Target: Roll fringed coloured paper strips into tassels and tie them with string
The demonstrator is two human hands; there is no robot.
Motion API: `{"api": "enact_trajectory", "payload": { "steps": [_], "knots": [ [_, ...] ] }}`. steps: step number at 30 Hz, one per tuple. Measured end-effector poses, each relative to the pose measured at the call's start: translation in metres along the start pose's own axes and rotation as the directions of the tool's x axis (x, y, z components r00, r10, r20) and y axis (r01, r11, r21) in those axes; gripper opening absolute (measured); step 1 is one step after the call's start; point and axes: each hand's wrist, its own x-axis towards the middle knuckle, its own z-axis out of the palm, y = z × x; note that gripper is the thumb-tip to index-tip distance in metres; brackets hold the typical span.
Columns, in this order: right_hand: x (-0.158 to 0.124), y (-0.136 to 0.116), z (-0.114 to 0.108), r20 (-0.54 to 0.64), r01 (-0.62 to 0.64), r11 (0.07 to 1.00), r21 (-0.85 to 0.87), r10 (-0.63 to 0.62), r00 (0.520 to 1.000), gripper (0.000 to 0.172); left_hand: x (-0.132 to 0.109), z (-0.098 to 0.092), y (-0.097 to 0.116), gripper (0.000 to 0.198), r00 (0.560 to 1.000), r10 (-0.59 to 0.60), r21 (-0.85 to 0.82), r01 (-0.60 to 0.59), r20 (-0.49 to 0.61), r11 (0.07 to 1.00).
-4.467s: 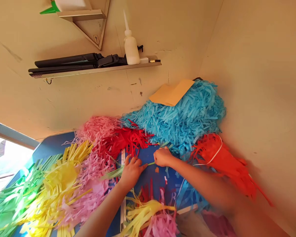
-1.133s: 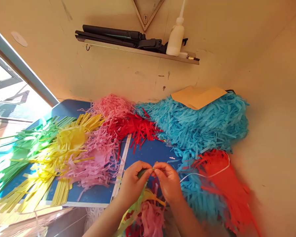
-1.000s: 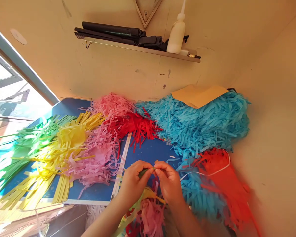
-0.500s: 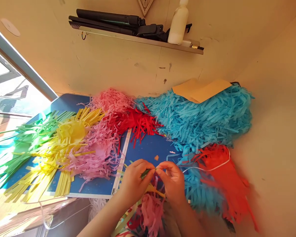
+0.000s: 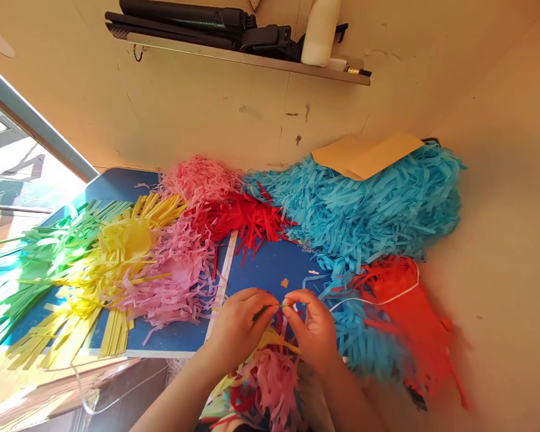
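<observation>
A thin green paper strip (image 5: 265, 310) is being pinched at its ends between the fingertips of the left hand (image 5: 238, 327) and the right hand (image 5: 315, 333). The hands are being held close together over the near edge of the blue tabletop (image 5: 270, 267). A bunch of pink fringe (image 5: 272, 381) is being pressed under the wrists, nearer than the strip. To the right, orange-red fringe (image 5: 400, 306) is being crossed by a white string (image 5: 387, 300), and a blue fringe pile (image 5: 369, 204) is being propped against the far wall.
</observation>
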Motion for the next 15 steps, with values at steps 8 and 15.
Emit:
{"api": "enact_trajectory", "payload": {
  "steps": [8,15],
  "knots": [
    [0.011,-0.007,-0.012,0.091,-0.07,0.998,0.004,0.069,0.993,0.007,-0.003,0.002,-0.006,0.012,1.0,0.002,-0.048,-0.003,-0.007,0.999],
    [0.007,-0.013,-0.008,0.117,0.143,0.976,-0.167,-0.125,0.985,0.013,0.005,0.001,0.0,0.004,0.99,0.135,0.028,-0.134,-0.032,0.991]
  ]
}}
